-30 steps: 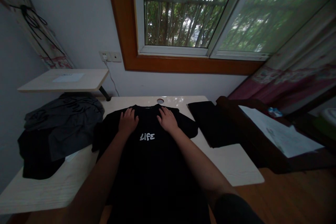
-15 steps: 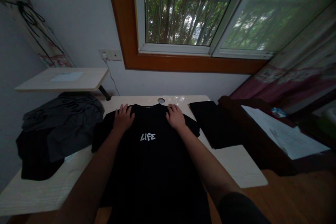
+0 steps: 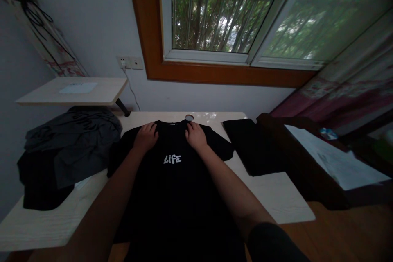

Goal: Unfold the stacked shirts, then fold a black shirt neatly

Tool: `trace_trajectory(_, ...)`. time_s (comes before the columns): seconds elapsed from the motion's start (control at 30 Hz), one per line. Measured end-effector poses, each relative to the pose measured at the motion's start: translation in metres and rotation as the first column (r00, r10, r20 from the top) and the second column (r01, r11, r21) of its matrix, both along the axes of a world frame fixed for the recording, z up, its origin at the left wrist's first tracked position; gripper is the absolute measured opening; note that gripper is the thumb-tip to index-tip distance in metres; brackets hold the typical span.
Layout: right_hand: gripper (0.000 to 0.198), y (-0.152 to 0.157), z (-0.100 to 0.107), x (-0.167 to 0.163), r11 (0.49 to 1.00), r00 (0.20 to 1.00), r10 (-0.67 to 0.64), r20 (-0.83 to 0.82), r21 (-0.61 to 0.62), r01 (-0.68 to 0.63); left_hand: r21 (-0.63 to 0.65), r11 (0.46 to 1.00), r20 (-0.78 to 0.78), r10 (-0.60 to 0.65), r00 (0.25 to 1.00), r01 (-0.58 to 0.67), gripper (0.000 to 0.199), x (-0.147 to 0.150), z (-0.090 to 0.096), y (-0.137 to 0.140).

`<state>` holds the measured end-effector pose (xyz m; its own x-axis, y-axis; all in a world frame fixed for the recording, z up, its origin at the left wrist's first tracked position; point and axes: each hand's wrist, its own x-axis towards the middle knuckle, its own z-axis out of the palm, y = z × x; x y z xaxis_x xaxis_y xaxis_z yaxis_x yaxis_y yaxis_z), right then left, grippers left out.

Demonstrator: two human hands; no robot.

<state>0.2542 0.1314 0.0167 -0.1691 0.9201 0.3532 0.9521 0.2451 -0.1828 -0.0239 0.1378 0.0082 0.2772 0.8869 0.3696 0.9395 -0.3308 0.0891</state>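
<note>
A black T-shirt with white lettering on its chest lies spread over the desk, its collar toward the wall and its lower part running down over the near edge. On the shirt's left shoulder area, close to the collar, my left hand rests flat with its fingers stretched out. My right hand lies on the other shoulder beside the collar, fingers also extended. Neither hand grips the fabric. The underside of the shirt is hidden.
Dark grey and black clothes are heaped at the left, below a raised shelf bearing a paper. A folded black garment lies on the desk's right side. Beyond it stands a dark brown piece of furniture with a white sheet on top.
My right hand has slid left along the shirt's shoulder, closer to the collar. My left hand has barely shifted. The right sleeve now lies more fully exposed.
</note>
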Motion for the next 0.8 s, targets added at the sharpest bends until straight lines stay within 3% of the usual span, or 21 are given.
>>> trace_trajectory(0.27, 0.048, -0.006, -0.005, 0.006, 0.998, 1.000, 0.019, 0.006, -0.058, -0.019, -0.065, 0.997, -0.046, 0.029, 0.999, -0.032, 0.055, -0.008, -0.001, 0.009)
trace_trajectory(0.43, 0.045, -0.024, 0.010, 0.026, 1.000, 1.000, 0.015, 0.028, -0.013, -0.015, -0.091, 0.994, -0.046, 0.052, 0.998, -0.056, 0.055, -0.018, 0.000, 0.010)
trace_trajectory(0.53, 0.040, -0.031, 0.024, 0.055, 0.994, 0.994, -0.107, 0.034, -0.003, 0.107, -0.109, 0.991, -0.041, 0.068, 0.997, -0.072, 0.055, -0.024, 0.001, 0.010)
trace_trajectory(0.67, 0.032, -0.037, 0.035, 0.105, 0.949, 0.944, -0.297, 0.142, -0.067, 0.309, -0.109, 0.990, -0.039, 0.080, 0.996, -0.084, 0.054, -0.027, 0.001, 0.009)
trace_trajectory(0.8, 0.036, -0.041, 0.033, 0.138, 0.911, 0.909, -0.338, 0.246, -0.159, 0.381, -0.059, 0.996, -0.039, 0.066, 0.997, -0.068, 0.052, -0.025, -0.001, 0.007)
